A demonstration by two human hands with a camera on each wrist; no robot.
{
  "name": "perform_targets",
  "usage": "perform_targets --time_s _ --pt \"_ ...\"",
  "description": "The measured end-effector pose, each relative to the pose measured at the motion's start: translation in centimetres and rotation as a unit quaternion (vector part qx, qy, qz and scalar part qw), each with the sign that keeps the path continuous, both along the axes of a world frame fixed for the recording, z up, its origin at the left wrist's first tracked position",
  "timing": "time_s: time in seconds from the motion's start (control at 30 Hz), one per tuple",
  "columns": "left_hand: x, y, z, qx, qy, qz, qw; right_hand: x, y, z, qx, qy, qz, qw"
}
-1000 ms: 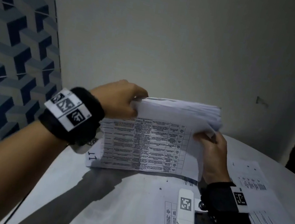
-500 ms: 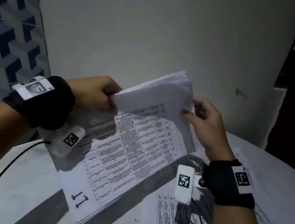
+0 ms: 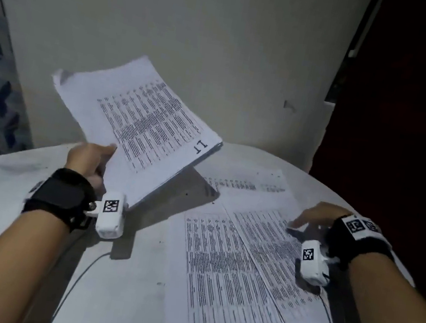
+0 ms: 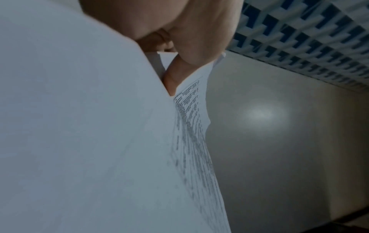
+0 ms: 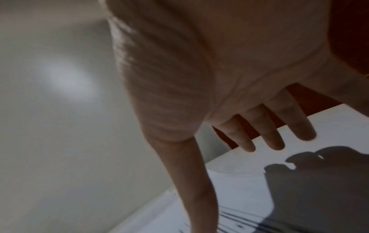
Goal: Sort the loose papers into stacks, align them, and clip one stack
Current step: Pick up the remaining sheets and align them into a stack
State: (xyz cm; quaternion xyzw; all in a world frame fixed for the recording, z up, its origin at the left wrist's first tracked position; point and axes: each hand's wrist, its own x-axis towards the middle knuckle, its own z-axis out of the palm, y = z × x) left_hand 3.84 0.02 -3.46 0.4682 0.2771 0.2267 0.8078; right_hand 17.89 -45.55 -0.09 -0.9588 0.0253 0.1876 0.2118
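Round and white, the table (image 3: 16,199) fills the lower frame under a plain wall. At centre left, the left hand (image 3: 88,160) pinches a stack of printed papers (image 3: 138,126) by its edge, tilted above the table. At lower right, the right hand (image 3: 315,215), fingers (image 5: 299,123) straight and spread, touches loose printed sheets (image 3: 229,277) lying flat with one fingertip.

the left hand (image 3: 88,158) holds a stack of papers (image 3: 142,124) up over the left and back of the counter (image 3: 2,199); loose sheets (image 3: 232,271) lie overlapping on the counter's right side, the right hand (image 3: 318,215) on their far right part
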Motion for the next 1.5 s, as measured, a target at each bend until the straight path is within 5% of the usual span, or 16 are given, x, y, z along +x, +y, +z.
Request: perform_targets --time_s 0.1,0.43,0.7,0.83,0.93,1.17,1.37,1.5 --pt "0.0 -1.2 -1.9 -0.005 -0.033 0.044 0.998 -2.8 -1.0 -1.0 -0.108 0.017 0.036 0.993" --pt "-0.6 -1.9 -3.8 -0.021 -0.077 0.042 0.996 -2.2 -2.1 -0.6 -0.094 -0.045 0.022 0.994" --pt "-0.8 -1.5 -4.3 -0.049 -0.071 0.065 0.994 -2.1 -3.8 4.8 0.097 -0.123 -0.053 0.986" --pt "-0.7 -1.4 -4.5 -0.034 -0.049 0.078 0.995 -1.7 -3.8 4.6 0.050 -0.095 -0.056 0.993" --pt "-0.6 -0.7 -4.7 -0.039 -0.016 0.088 0.995 -1.2 -4.0 2.5 -0.070 -0.052 -0.013 0.996" --pt "-3.7 -1.9 -3.9 -0.102 0.012 -0.086 0.991 0.4 -4.6 -1.2 -0.144 -0.066 0.042 0.986" --pt "-5.7 -5.2 -4.3 -0.073 0.114 -0.210 0.968 -0.5 -3.2 -2.0 -0.008 0.019 0.015 1.000" --pt "-4.3 -6.0 -6.6 -0.049 0.150 -0.207 0.966 -1.2 -2.0 -3.3 0.082 0.045 -0.023 0.995"
